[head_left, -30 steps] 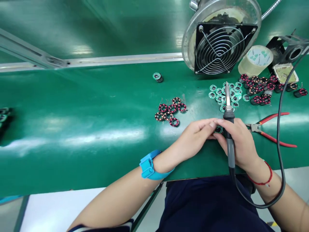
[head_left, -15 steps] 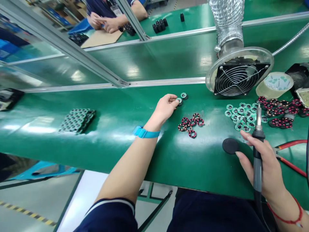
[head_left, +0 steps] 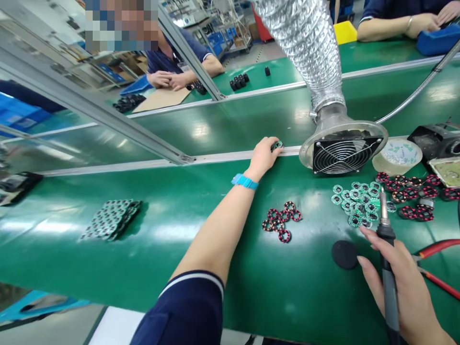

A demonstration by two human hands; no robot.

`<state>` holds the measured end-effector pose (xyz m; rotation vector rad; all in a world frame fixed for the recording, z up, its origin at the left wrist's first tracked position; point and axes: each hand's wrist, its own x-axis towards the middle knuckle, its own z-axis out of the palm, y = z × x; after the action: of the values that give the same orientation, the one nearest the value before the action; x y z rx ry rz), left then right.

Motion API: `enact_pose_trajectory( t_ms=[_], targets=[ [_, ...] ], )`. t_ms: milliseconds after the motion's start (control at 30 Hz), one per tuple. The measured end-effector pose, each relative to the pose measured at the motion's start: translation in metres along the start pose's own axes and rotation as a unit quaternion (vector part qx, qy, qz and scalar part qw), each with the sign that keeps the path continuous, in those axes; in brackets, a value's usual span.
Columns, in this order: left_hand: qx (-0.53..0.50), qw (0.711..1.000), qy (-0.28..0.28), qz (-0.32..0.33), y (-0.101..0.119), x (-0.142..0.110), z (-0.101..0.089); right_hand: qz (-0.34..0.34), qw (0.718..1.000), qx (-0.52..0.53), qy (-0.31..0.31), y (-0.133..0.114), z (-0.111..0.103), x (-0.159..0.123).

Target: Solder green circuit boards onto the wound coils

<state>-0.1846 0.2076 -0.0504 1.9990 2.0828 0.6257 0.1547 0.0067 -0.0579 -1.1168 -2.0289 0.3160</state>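
My left hand (head_left: 264,155) is stretched out to the far edge of the green belt, its fingertips pinching a small round green circuit board (head_left: 276,145) beside the metal rail. My right hand (head_left: 400,287) grips a grey-and-black soldering iron (head_left: 387,258) upright, tip upward. Just left of that hand lies a round black pad (head_left: 344,254). Beyond the iron sits a heap of round green circuit boards (head_left: 357,203). Further right are several black coil units with pink-red windings (head_left: 409,195). A small group of pink-and-black wound rings (head_left: 281,221) lies below my left forearm.
A fume extractor fan (head_left: 341,155) with a silver duct (head_left: 302,48) stands behind the boards, next to a tape roll (head_left: 397,155). Red-handled pliers (head_left: 436,254) lie at the right. A stack of boards (head_left: 111,220) lies left. Co-workers (head_left: 168,79) sit at a belt beyond.
My left hand has moved from in front of me out to the far rail. The view has tilted up and swung left. The black pad has come into view where my hands were.
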Motion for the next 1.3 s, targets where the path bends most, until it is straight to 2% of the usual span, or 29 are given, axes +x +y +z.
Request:
enact_pose_trajectory(
  t_ms=[133, 200, 267, 333, 400, 500, 600, 667, 733, 833, 933, 1000, 1100, 1167, 1233, 1300],
  targets=[
    [-0.002, 1.0, 0.012, -0.013, -0.002, 0.044, 0.01, 0.041, 0.998, -0.038, 0.018, 0.007, 0.002, 0.0],
    [-0.008, 1.0, 0.004, -0.02, -0.004, 0.052, 0.006, 0.057, 0.997, -0.048, 0.027, 0.008, 0.002, 0.002],
    [-0.016, 0.999, 0.008, -0.028, -0.006, 0.047, -0.006, 0.056, 0.997, -0.051, 0.029, 0.009, 0.002, 0.004],
    [-0.024, 0.999, 0.02, -0.039, -0.008, 0.029, -0.023, 0.038, 0.998, -0.044, 0.028, 0.008, -0.001, 0.005],
    [-0.036, 0.998, 0.005, -0.049, -0.007, -0.002, -0.04, 0.017, 0.999, -0.032, 0.027, 0.007, -0.006, 0.006],
    [-0.072, 0.992, -0.092, -0.044, 0.0, -0.064, -0.062, 0.002, 1.0, -0.03, 0.005, 0.006, -0.013, 0.004],
    [-0.128, 0.963, -0.238, -0.001, 0.011, -0.123, -0.073, 0.0, 0.999, -0.029, -0.03, 0.006, -0.017, 0.001],
    [-0.121, 0.953, -0.277, -0.005, 0.016, -0.152, -0.074, -0.013, 0.999, -0.004, -0.038, 0.006, -0.017, -0.001],
    [-0.106, 0.954, -0.276, -0.037, 0.019, -0.172, -0.07, -0.028, 0.999, 0.032, -0.028, 0.006, -0.016, -0.003],
    [-0.114, 0.961, -0.241, -0.073, 0.021, -0.189, -0.057, -0.025, 0.997, 0.073, -0.01, 0.008, -0.015, -0.005],
    [-0.124, 0.969, -0.2, -0.079, 0.023, -0.197, -0.046, -0.009, 0.997, 0.076, 0.006, 0.01, -0.013, -0.007],
    [-0.124, 0.973, -0.178, -0.086, 0.025, -0.202, -0.045, -0.005, 0.997, 0.075, 0.012, 0.011, -0.012, -0.008],
    [-0.157, 0.972, -0.155, -0.079, 0.035, -0.208, -0.055, 0.002, 0.995, 0.095, 0.005, 0.007, -0.01, -0.006],
    [-0.214, 0.962, -0.166, -0.021, 0.05, -0.212, -0.063, 0.018, 0.993, 0.118, -0.017, -0.001, -0.01, -0.003],
    [-0.263, 0.939, -0.206, 0.079, 0.071, -0.213, -0.069, 0.039, 0.985, 0.16, -0.06, -0.013, -0.011, 0.002],
    [-0.268, 0.915, -0.25, 0.17, 0.094, -0.212, -0.07, 0.052, 0.965, 0.229, -0.116, -0.024, -0.014, 0.008]
  ],
)
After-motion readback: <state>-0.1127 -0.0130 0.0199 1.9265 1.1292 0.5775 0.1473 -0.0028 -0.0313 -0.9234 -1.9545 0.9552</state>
